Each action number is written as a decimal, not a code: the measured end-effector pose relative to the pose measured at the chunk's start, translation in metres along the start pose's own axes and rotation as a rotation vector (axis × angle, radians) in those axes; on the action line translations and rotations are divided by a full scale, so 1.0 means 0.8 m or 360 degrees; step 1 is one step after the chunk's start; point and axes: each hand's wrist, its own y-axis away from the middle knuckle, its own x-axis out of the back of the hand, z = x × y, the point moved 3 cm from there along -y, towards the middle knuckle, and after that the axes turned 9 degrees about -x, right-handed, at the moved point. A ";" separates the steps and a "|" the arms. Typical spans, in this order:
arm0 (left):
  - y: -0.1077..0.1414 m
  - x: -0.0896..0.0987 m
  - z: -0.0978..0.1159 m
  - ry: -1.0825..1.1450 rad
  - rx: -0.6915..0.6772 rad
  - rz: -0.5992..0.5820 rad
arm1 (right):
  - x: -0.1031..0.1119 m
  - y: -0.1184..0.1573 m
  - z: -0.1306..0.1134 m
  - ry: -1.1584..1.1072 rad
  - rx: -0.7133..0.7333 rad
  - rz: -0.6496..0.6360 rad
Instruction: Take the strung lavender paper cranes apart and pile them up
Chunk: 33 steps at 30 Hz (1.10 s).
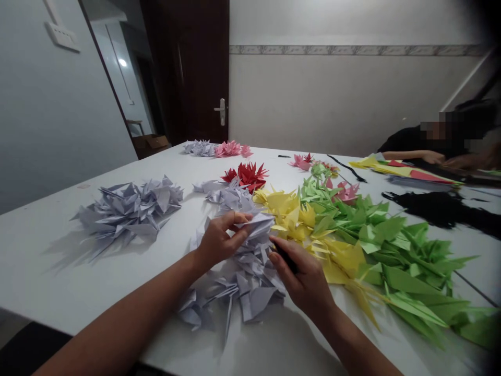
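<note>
In the middle of the table, my left hand point(224, 237) pinches a white origami piece point(259, 223) between thumb and fingers. My right hand point(303, 274) is close by on the right, its fingers wrapped around a slim black object point(285, 254) that is mostly hidden in the grip. I cannot make out its exact kind. Beneath both hands spreads a pile of white folded paper pieces point(250, 282) with pointed tips. Yellow origami pieces point(289, 209) lie just beyond and beside my right hand, and green ones point(391, 245) extend farther right.
Another white pile point(133, 209) is on the left of the white table point(43, 245). Red pieces point(246, 175) and pink pieces point(229, 149) lie farther back. Black strands point(442, 209) and coloured sheets point(407, 171) are on the right, near a seated person point(415, 141).
</note>
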 end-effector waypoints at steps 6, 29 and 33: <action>0.002 0.000 0.010 -0.0144 -0.0184 0.0003 | -0.007 -0.001 0.011 0.0062 -0.0042 -0.0101; 0.010 -0.013 0.019 -0.0320 -0.0143 -0.0131 | -0.009 0.005 0.005 -0.0020 -0.0134 -0.0274; 0.011 -0.014 0.018 -0.0311 -0.0153 -0.0163 | -0.011 0.003 0.006 -0.0003 -0.0173 -0.0315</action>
